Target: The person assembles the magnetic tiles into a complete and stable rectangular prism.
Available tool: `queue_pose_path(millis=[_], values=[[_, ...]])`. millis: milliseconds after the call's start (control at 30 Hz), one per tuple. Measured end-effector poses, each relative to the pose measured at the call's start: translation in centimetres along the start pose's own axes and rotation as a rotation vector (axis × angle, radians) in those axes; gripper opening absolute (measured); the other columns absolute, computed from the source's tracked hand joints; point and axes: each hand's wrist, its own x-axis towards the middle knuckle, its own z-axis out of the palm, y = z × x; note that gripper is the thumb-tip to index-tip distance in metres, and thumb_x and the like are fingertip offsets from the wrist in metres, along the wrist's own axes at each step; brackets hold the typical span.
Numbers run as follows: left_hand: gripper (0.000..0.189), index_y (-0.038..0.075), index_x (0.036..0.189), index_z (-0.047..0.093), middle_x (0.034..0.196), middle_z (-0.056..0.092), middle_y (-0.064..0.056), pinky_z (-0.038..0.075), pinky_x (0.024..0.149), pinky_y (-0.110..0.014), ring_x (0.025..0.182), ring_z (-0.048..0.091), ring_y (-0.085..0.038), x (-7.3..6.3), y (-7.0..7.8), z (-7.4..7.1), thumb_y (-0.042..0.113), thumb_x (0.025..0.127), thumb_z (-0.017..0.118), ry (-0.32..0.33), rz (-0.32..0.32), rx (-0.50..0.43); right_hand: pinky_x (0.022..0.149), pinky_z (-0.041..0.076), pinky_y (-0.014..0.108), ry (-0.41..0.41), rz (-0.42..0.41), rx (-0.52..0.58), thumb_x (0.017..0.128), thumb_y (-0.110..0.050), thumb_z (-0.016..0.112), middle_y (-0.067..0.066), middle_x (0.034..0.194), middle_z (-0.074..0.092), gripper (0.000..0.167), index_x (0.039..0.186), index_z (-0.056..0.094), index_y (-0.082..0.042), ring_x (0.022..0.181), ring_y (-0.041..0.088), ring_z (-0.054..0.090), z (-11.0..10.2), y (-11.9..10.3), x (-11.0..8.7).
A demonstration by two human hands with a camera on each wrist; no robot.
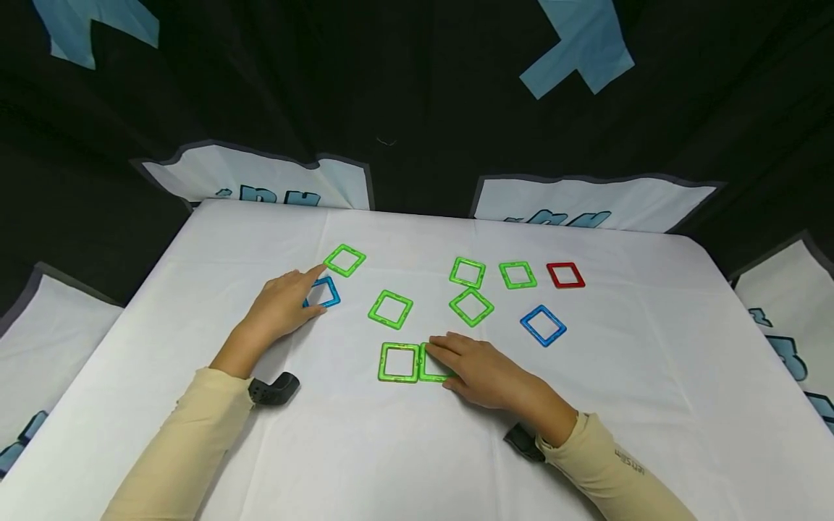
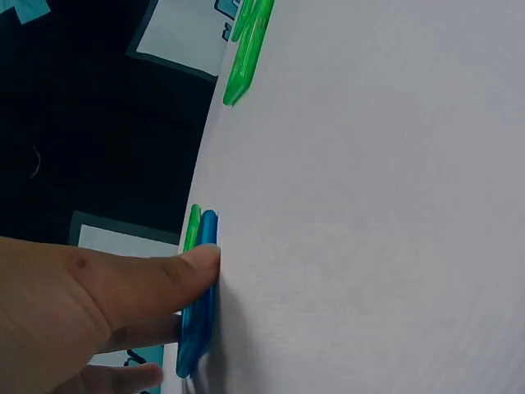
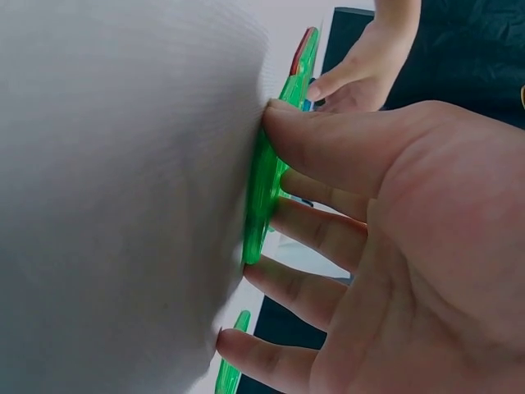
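Observation:
My left hand (image 1: 279,302) holds a blue square magnetic tile (image 1: 334,291) by its edges, thumb on the near side and fingers on the far side. In the left wrist view the thumb lies across the edge of this blue tile (image 2: 197,332). Just beyond it is a green tile (image 1: 345,270) by the fingertips. My right hand (image 1: 485,373) grips a green square tile (image 1: 433,378), partly hidden under the fingers. Its left side meets another green square tile (image 1: 399,379). In the right wrist view thumb and fingers span the gripped green tile (image 3: 261,197).
Single green tiles (image 1: 370,315) (image 1: 507,285) lie on the white tablecloth (image 1: 365,456). Two more green tiles (image 1: 482,275) meet at a corner behind the right hand. Farther right are a red tile (image 1: 572,285) and a blue tile (image 1: 556,336). A black curtain (image 1: 417,94) hangs behind.

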Motion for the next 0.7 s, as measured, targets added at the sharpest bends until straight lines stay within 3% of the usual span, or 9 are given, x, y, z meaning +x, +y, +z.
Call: queue_pose_path(millis=[167,367,567,700], values=[[0.072,0.006,0.141,0.033,0.129,0.049,-0.024,0.036,0.096,-0.056,0.119,0.043,-0.042,-0.4,0.7,-0.3,0.021,0.080,0.070,-0.016,0.044,0.028,0.101,0.036,0.048,0.005,0.001,0.000,0.088,-0.024,0.060,0.008,0.141,0.041,0.054,0.137,0.041,-0.009,0.132,0.030,0.035,0.1,0.0,0.0],[0.075,0.009,0.139,0.038,0.122,0.055,-0.019,0.042,0.092,-0.051,0.114,0.051,-0.036,-1.4,2.2,-0.8,0.025,0.075,0.075,-0.082,0.145,-0.029,0.102,0.035,0.049,-0.005,0.010,0.023,0.088,-0.023,0.060,0.008,0.142,0.040,0.054,0.137,0.041,-0.009,0.132,0.030,0.033,0.2,0.0,0.0],[0.076,0.012,0.136,0.041,0.111,0.060,-0.010,0.046,0.088,-0.043,0.100,0.056,-0.023,-2.4,4.1,-1.5,0.026,0.072,0.077,-0.191,0.237,-0.091,0.102,0.035,0.048,-0.005,0.014,0.014,0.088,-0.024,0.060,0.007,0.142,0.039,0.055,0.138,0.040,-0.010,0.133,0.029,0.033,0.1,-0.1,0.0],[0.076,0.014,0.137,0.038,0.112,0.056,-0.007,0.045,0.088,-0.040,0.098,0.054,-0.019,-2.9,5.4,-1.4,0.024,0.072,0.077,-0.263,0.299,-0.127,0.103,0.034,0.049,-0.010,0.029,0.020,0.088,-0.024,0.060,0.007,0.142,0.039,0.055,0.138,0.040,-0.011,0.133,0.029,0.033,0.1,-0.1,0.0]])
